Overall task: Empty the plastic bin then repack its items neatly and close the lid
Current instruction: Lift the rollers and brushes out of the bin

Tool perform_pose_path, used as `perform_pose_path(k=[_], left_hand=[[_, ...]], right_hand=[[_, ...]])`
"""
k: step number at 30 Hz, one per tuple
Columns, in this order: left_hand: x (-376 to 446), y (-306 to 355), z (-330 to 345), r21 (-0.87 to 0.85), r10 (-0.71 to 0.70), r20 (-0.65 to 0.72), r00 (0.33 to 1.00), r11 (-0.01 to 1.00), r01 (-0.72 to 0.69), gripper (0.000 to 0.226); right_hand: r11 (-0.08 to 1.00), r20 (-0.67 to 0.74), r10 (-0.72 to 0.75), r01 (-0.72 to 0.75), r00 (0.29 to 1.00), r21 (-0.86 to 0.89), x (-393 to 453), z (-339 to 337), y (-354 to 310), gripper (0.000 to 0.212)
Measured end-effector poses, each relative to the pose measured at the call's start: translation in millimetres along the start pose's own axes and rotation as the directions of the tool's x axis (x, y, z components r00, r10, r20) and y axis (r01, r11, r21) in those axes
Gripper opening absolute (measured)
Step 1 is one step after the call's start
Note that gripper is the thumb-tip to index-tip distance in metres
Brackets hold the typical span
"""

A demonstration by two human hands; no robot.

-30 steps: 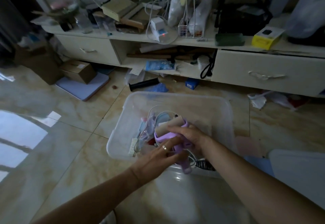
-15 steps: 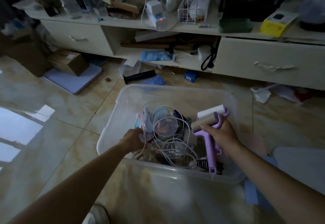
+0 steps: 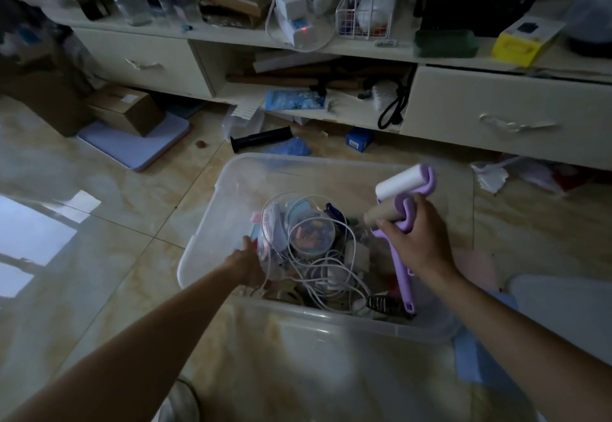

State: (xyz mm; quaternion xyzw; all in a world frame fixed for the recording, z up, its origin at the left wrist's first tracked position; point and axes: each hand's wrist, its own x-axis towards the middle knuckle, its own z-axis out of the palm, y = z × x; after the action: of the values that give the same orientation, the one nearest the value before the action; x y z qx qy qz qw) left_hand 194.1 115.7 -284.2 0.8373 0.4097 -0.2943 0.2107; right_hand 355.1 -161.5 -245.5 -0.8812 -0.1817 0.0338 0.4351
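A clear plastic bin (image 3: pixel 228 196) stands open on the tiled floor. Inside lie a tangle of white cable (image 3: pixel 334 271), a round clear tub (image 3: pixel 309 234) of small coloured pieces, and a black comb-like item (image 3: pixel 385 304). My right hand (image 3: pixel 419 239) grips two purple lint rollers (image 3: pixel 402 276) near their heads, raised over the bin's right side; one carries a white roll, the other a bare cardboard tube. My left hand (image 3: pixel 246 264) reaches into the bin's left side and grips a clear pouch (image 3: pixel 270 239); its fingers are hidden behind the pouch.
The bin's pale lid (image 3: pixel 563 309) lies on the floor to the right, over a blue sheet (image 3: pixel 480 368). A cluttered low cabinet (image 3: pixel 496 113) runs along the back. A black tube (image 3: pixel 261 138), a cardboard box (image 3: pixel 127 108) and torn paper (image 3: pixel 490 178) lie on the floor.
My right hand lifted the lint rollers up and to the right, out of the pile. My left hand let go of them and moved to the pouch at the bin's left.
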Motion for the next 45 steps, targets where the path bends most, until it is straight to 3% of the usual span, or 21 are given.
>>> perform_pose_path(k=[1, 4, 6, 11, 15, 19, 21, 23, 25, 28, 35, 37, 41, 45], left_hand=[[2.0, -1.5, 0.9, -0.02, -0.028, -0.02, 0.999, 0.999, 0.028, 0.098], [2.2, -3.3, -1.0, 0.053, 0.011, -0.086, 0.996, 0.999, -0.006, 0.046], [-0.5, -3.2, -3.5, 0.041, 0.027, -0.134, 0.991, 0.999, -0.021, 0.037], [7.6, -6.2, 1.7, -0.131, -0.07, -0.217, 0.974, 0.991, 0.043, 0.051], [-0.7, -4.1, -2.2, -0.231, -0.154, -0.24, 0.959, 0.968, 0.097, 0.043], [-6.5, -7.3, -6.0, -0.111, -0.061, -0.354, 0.933, 0.994, 0.023, 0.069], [-6.8, -5.2, -6.0, -0.056, -0.027, -0.337, 0.941, 0.998, 0.008, 0.086], [-7.2, -2.3, -7.4, -0.121, -0.08, -0.266, 0.961, 0.991, 0.049, 0.078], [-10.5, -1.6, -11.0, -0.072, -0.07, -0.253, 0.965, 0.996, 0.054, 0.063], [-14.8, -3.0, -13.5, 0.015, 0.035, -0.372, 0.928, 0.999, -0.032, 0.052], [-34.1, 16.7, -15.7, -0.351, -0.135, -0.62, 0.773, 0.929, -0.12, 0.027], [-27.6, 21.7, -14.0, -0.395, -0.144, -0.603, 0.784, 0.908, -0.137, 0.026], [-17.9, 21.1, -4.7, -0.474, -0.083, -0.409, 0.909, 0.871, -0.134, 0.023], [-14.9, 15.5, -1.1, -0.661, -0.106, -0.292, 0.95, 0.74, -0.121, 0.022]], right_hand=[[0.999, -0.017, -0.039, 0.039, 0.999, -0.013, 5.1, -5.0, -2.8, 0.032], [0.997, -0.021, -0.068, 0.067, 0.997, -0.032, 17.3, -21.9, -5.3, 0.037], [0.998, 0.006, -0.062, 0.062, 0.998, -0.024, 19.1, -29.1, -1.8, 0.037], [0.999, 0.033, -0.031, 0.03, 0.999, 0.029, 20.2, -33.1, 2.0, 0.037], [0.998, 0.004, -0.068, 0.068, 0.998, -0.006, 19.5, -29.6, 4.5, 0.036], [0.983, -0.011, -0.144, 0.142, 0.989, -0.114, 16.5, -22.3, 9.7, 0.04], [0.973, -0.012, -0.173, 0.169, 0.985, -0.156, 16.1, -21.1, 12.4, 0.04], [0.962, -0.008, -0.193, 0.188, 0.981, -0.197, 15.9, -20.5, 13.9, 0.041], [0.955, -0.003, -0.204, 0.198, 0.979, -0.223, 15.9, -18.9, 12.1, 0.043], [0.951, 0.009, -0.196, 0.193, 0.981, -0.241, 15.9, -17.9, 10.8, 0.046], [0.921, 0.046, -0.177, 0.182, 0.983, -0.344, 15.9, -15.1, 7.7, 0.044], [0.899, 0.06, -0.171, 0.181, 0.983, -0.399, 15.5, -12.0, 6.1, 0.043], [0.864, 0.077, -0.189, 0.203, 0.979, -0.461, 12.8, -9.2, 6.2, 0.045], [0.857, 0.088, -0.221, 0.237, 0.971, -0.458, 11.8, -9.9, 9.4, 0.048]])
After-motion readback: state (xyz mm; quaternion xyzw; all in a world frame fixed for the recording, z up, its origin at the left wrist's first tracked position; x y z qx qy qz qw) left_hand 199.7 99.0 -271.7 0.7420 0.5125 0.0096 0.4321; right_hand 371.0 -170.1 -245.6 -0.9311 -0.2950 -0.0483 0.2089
